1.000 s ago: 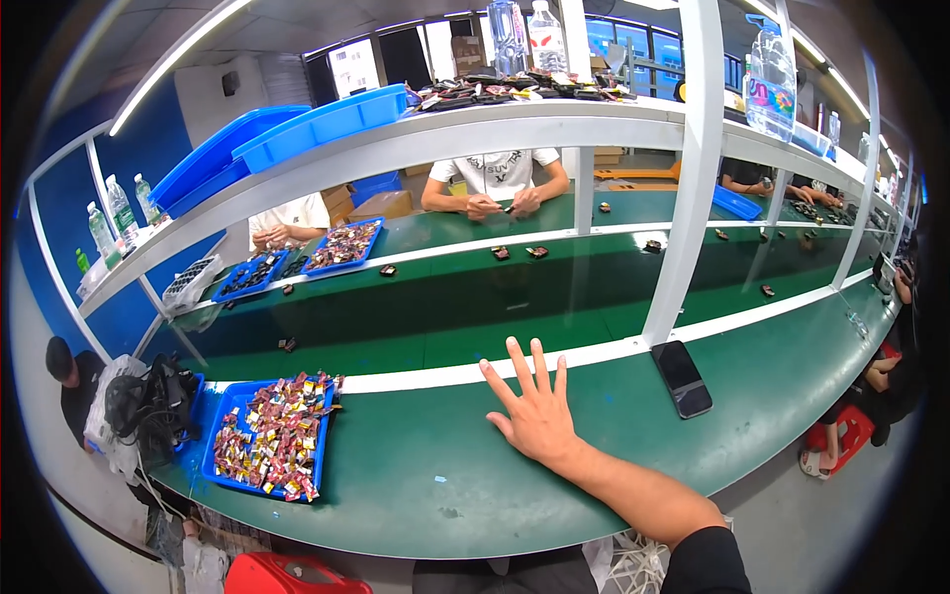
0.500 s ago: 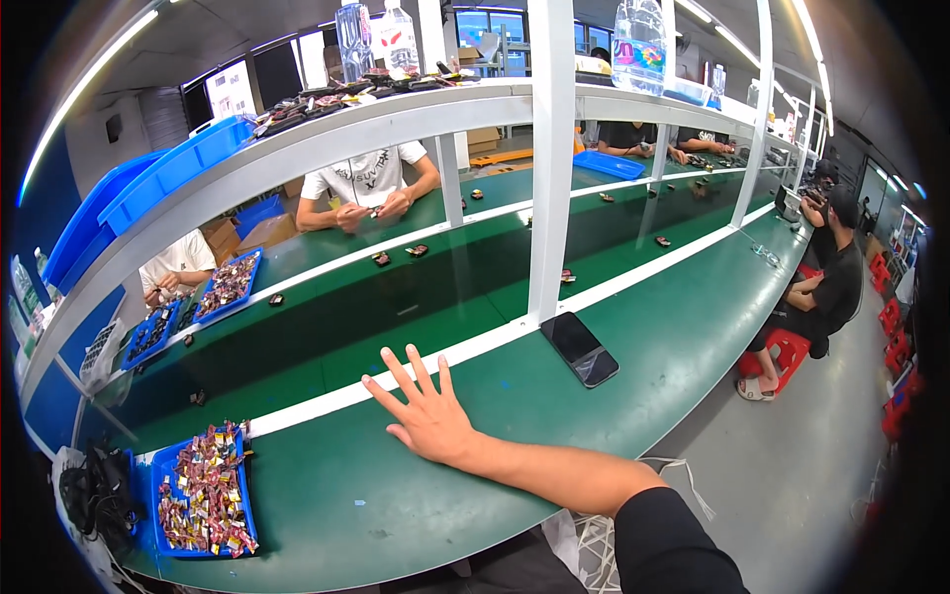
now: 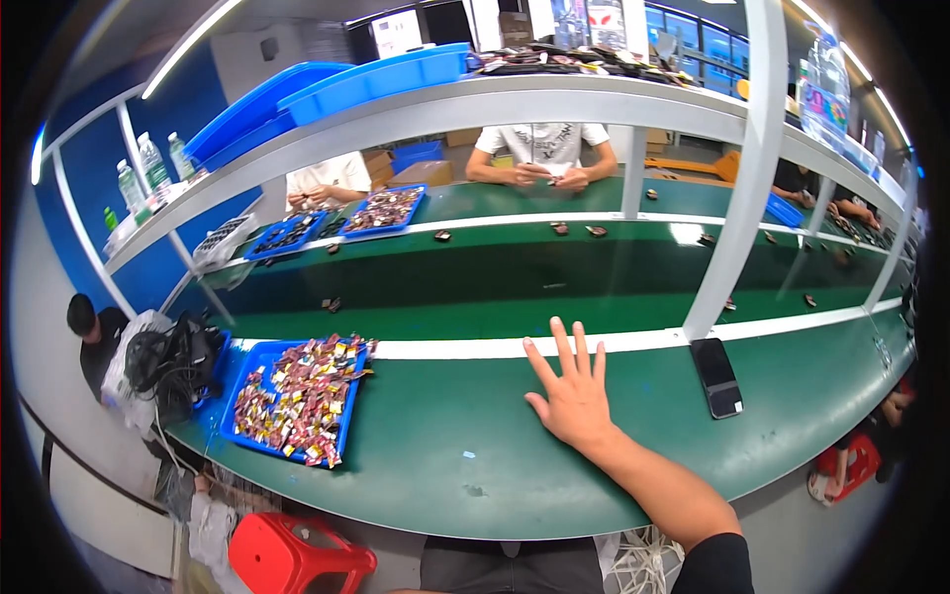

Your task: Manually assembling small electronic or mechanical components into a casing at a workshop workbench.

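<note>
"Where is the right hand?"

"The right hand (image 3: 579, 411) is palm down over the green tabletop (image 3: 416, 426), its arm coming from the lower right. The fingers (image 3: 562, 346) are released and fanned wide, their tips at the white strip (image 3: 455, 348) along the far edge. I cannot tell whether the palm touches down."

"And the left?"

"Outside the view, so I cannot tell what its fingers do."

"What lies around the hand?"

"A black phone (image 3: 716, 378) sits near it on the right, its far end close to the strip, just beside the foot of a white post (image 3: 737, 208). Well to the left, a blue tray (image 3: 348, 418) holds heaped small pieces (image 3: 302, 396), some poking past its far right corner."

"How much room is between?"

"A broad stretch of tabletop separates tray and hand, with one pale scrap (image 3: 469, 454) towards the curved near edge."
</note>
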A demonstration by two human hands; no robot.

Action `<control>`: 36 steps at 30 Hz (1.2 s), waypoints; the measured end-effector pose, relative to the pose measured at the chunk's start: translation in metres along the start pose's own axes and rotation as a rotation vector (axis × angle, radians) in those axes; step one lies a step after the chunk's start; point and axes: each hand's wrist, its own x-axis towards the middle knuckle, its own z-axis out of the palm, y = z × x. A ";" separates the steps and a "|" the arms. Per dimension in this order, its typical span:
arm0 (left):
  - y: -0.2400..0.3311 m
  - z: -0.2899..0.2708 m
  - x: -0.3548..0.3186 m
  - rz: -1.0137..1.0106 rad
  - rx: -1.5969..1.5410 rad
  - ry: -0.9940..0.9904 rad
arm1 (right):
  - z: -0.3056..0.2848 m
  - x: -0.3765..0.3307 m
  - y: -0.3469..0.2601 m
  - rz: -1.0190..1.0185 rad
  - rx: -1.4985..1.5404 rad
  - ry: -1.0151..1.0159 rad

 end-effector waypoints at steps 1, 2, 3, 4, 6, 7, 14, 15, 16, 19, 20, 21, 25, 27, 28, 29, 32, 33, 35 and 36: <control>-0.001 -0.002 -0.002 -0.051 -0.002 0.033 | 0.000 0.000 -0.002 0.009 -0.002 -0.005; 0.000 -0.005 -0.003 -0.039 0.001 0.050 | 0.000 0.001 -0.003 0.020 -0.005 -0.009; 0.005 -0.009 -0.005 0.027 0.081 0.052 | -0.003 0.000 0.000 0.008 -0.001 -0.008; 0.016 -0.010 -0.011 0.088 0.158 0.053 | -0.003 0.001 0.000 0.023 -0.009 -0.013; 0.056 -0.007 -0.032 -0.092 0.234 0.096 | -0.003 0.001 -0.002 0.036 -0.021 -0.029; 0.079 -0.005 -0.046 -0.274 0.309 0.130 | -0.002 0.002 -0.005 0.025 -0.012 -0.029; 0.191 0.020 -0.217 0.086 1.003 0.917 | 0.003 0.002 0.002 0.053 0.016 -0.075; 0.220 0.027 -0.239 0.008 1.062 1.057 | 0.004 0.003 0.002 0.044 0.022 -0.089; 0.234 0.010 -0.267 -0.027 1.148 1.191 | 0.007 0.002 0.004 0.058 0.015 -0.092; 0.261 -0.042 -0.361 -0.021 1.019 1.689 | 0.005 0.003 -0.003 0.022 0.033 -0.093; 0.269 -0.055 -0.395 -0.095 1.055 1.800 | 0.004 0.003 -0.006 0.012 0.046 -0.107; 0.280 -0.069 -0.424 -0.166 1.090 1.902 | 0.002 0.003 -0.006 0.007 0.052 -0.121; 0.294 -0.134 -0.515 -0.580 1.374 2.274 | 0.003 0.003 -0.003 0.024 -0.006 -0.092; 0.289 -0.156 -0.554 -0.660 1.280 2.358 | 0.003 0.005 -0.004 -0.006 -0.009 -0.025; 0.289 -0.164 -0.557 -0.696 1.249 2.391 | 0.002 0.005 -0.004 0.020 -0.024 -0.034; 0.289 -0.175 -0.566 -0.753 1.250 2.384 | 0.000 0.006 -0.006 -0.014 -0.020 0.033; 0.288 -0.198 -0.576 -0.844 1.281 2.325 | 0.001 0.006 -0.005 -0.068 -0.035 0.131; 0.284 -0.204 -0.580 -0.865 1.383 2.248 | 0.002 0.006 -0.005 -0.102 -0.045 0.167; 0.283 -0.213 -0.592 -0.892 1.482 2.167 | 0.002 0.005 -0.008 -0.100 -0.002 0.181; 0.283 -0.216 -0.591 -0.894 1.468 2.119 | 0.001 0.004 -0.009 -0.109 0.002 0.176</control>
